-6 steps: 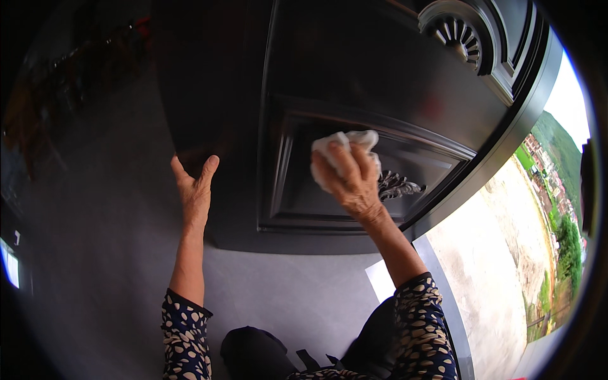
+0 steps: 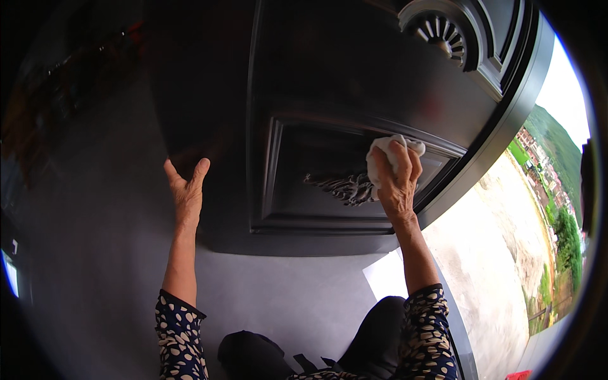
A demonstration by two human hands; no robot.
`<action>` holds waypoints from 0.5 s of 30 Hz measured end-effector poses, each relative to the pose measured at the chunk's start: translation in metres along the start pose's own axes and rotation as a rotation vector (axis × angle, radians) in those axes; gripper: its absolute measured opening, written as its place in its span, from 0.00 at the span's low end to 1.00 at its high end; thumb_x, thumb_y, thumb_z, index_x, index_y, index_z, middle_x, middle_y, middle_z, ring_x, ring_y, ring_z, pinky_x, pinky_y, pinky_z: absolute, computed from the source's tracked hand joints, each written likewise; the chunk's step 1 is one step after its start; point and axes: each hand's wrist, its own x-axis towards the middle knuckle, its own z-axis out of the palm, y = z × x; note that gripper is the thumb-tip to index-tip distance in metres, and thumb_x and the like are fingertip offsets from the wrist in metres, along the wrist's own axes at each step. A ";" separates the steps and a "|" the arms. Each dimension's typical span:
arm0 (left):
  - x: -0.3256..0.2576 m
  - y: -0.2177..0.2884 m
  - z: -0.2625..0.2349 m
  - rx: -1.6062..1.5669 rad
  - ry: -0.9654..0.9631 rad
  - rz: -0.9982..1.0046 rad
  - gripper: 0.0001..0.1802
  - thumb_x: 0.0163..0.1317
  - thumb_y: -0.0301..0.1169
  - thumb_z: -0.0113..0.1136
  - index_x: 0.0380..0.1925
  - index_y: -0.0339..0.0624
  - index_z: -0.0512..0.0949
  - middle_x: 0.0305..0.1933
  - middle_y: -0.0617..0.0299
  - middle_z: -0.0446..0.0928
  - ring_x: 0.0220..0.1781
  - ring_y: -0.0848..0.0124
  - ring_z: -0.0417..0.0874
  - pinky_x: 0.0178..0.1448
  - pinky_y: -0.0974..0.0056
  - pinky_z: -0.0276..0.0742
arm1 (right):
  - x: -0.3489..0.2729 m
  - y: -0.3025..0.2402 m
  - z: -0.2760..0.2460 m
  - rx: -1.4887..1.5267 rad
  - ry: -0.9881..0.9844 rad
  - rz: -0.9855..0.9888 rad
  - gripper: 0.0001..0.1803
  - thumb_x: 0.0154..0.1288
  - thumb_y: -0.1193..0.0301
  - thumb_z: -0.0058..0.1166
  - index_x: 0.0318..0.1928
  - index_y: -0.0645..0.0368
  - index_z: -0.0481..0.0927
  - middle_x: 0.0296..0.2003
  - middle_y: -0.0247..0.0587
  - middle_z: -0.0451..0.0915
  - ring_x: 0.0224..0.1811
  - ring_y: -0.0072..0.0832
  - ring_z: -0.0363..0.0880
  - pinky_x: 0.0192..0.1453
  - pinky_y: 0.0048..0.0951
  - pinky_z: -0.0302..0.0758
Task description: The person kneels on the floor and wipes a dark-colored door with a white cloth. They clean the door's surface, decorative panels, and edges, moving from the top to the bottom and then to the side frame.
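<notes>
The cloth (image 2: 415,146) lies between right grip (image 2: 398,185) and door panel (image 2: 304,152), left grip (image 2: 186,192) farther left.

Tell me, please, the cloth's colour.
The cloth is white, as the head view shows best.

Your right hand (image 2: 396,187) hid part of the white cloth (image 2: 413,144) | most fingers of your left hand (image 2: 187,195) were out of sight | upper edge cut off your dark door (image 2: 354,82) | red thing (image 2: 519,375) got cropped below | far-left shapes (image 2: 82,69) were too dark to tell
</notes>
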 end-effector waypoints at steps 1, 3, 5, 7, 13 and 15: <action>0.001 0.000 -0.002 0.007 0.000 -0.002 0.63 0.47 0.62 0.61 0.66 0.32 0.38 0.71 0.39 0.34 0.74 0.51 0.32 0.73 0.48 0.38 | -0.005 0.008 -0.004 -0.040 -0.019 0.042 0.32 0.31 0.80 0.68 0.44 0.47 0.80 0.56 0.37 0.62 0.56 0.43 0.64 0.55 0.39 0.73; 0.010 -0.008 -0.003 0.098 0.042 -0.033 0.62 0.46 0.62 0.62 0.66 0.32 0.40 0.69 0.38 0.37 0.73 0.49 0.35 0.72 0.46 0.43 | -0.011 0.020 -0.012 -0.086 -0.066 0.134 0.31 0.33 0.80 0.68 0.45 0.45 0.79 0.57 0.37 0.61 0.58 0.43 0.62 0.57 0.40 0.72; 0.010 -0.003 -0.002 0.181 0.092 -0.038 0.61 0.45 0.62 0.63 0.66 0.33 0.43 0.66 0.38 0.41 0.71 0.48 0.40 0.70 0.46 0.48 | -0.008 0.025 -0.015 -0.072 -0.040 0.157 0.31 0.32 0.81 0.68 0.43 0.44 0.79 0.57 0.37 0.60 0.58 0.44 0.62 0.57 0.44 0.71; 0.009 0.005 -0.001 0.253 0.155 -0.009 0.60 0.45 0.62 0.64 0.65 0.35 0.46 0.63 0.38 0.46 0.69 0.47 0.47 0.68 0.45 0.54 | 0.002 0.016 -0.010 0.007 -0.028 0.151 0.32 0.31 0.82 0.68 0.43 0.45 0.79 0.57 0.38 0.60 0.58 0.46 0.62 0.56 0.48 0.72; 0.017 -0.012 0.012 0.039 0.209 0.005 0.58 0.46 0.58 0.66 0.65 0.37 0.45 0.59 0.42 0.48 0.59 0.55 0.59 0.59 0.52 0.68 | 0.091 -0.061 0.021 0.201 0.143 -0.247 0.29 0.40 0.77 0.63 0.47 0.43 0.74 0.56 0.44 0.62 0.53 0.43 0.70 0.46 0.42 0.80; 0.019 -0.024 0.009 0.035 0.174 0.049 0.54 0.51 0.54 0.64 0.66 0.39 0.44 0.59 0.45 0.48 0.57 0.59 0.59 0.57 0.54 0.70 | 0.107 -0.065 0.029 0.155 0.161 -0.257 0.28 0.40 0.77 0.62 0.46 0.43 0.73 0.57 0.45 0.59 0.52 0.41 0.69 0.47 0.38 0.80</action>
